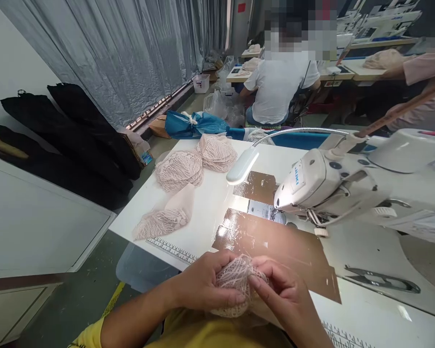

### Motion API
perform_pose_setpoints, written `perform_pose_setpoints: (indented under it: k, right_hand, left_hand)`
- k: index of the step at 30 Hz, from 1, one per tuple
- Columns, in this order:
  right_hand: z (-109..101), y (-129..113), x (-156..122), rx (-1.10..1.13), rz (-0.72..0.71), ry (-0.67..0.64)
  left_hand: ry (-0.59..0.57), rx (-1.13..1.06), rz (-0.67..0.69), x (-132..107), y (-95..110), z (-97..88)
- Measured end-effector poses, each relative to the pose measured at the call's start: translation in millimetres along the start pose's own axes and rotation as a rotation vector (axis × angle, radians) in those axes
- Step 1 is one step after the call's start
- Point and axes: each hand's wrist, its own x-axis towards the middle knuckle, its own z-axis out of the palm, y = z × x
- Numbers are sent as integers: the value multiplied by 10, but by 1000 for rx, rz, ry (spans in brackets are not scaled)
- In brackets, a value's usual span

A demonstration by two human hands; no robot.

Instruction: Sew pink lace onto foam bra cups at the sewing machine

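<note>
Left grip (207, 284), right grip (285, 290), both closed on beige lace (236, 276)

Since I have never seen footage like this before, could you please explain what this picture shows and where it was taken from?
The camera sits on a person's head, looking forward and down, so the left hand and right hand at the bottom are the wearer's own. Both bare hands hold a beige lace piece with fingers and thumbs. On the right of the white tabletop stands a JUKI sewing machine, with a gooseneck lamp beside its head. Two lace piles lie toward the far left, with more lace nearer the wearer. Metal thread snips lie at the right. A co-worker in a white shirt sits beyond.
</note>
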Motion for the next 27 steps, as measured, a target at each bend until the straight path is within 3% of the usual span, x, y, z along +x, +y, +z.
perform_pose_setpoints:
  k: [3, 11, 16, 21, 27]
  right_hand:
    - [49, -21, -1, 59, 25, 25]
    - [89, -86, 10, 23, 65, 62]
    - [60, -59, -1, -51, 66, 89]
    - [-24, -28, 29, -104, 84, 32]
    - [-72, -111, 77, -189, 7, -23]
  left_hand:
    - [-27, -4, -11, -9, 51, -35]
    - [62, 265, 84, 141, 273, -146]
    - [39, 190, 90, 234, 202, -98]
    - [69, 127, 120, 248, 123, -66]
    - [64, 143, 127, 247, 124, -29]
